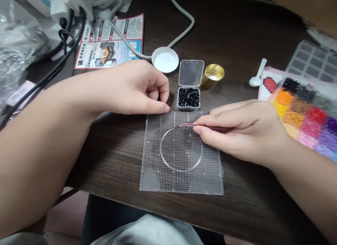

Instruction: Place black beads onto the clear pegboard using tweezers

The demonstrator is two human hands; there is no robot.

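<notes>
A clear square pegboard (152, 174) lies on the dark wooden table, with a clear ring (162, 159) on it. My right hand (242, 129) pinches thin pinkish tweezers (187, 125) over the board's upper right. Their tip meets the ring's top edge, where a tiny dark bit shows, probably a black bead. My left hand (137, 88) is loosely curled, holding nothing visible, its thumb at the board's upper left edge. Just behind the board stands a small lidded clear box of black beads (189, 97), its lid raised.
Behind are a white round dish (165, 60) and a gold cup (212, 76). Right lie a white spoon (258, 74) and a compartment tray of coloured beads (302, 108). Left are a printed leaflet (110, 44), black cables (56, 62), a power strip and clear plastic wrapping (21, 44).
</notes>
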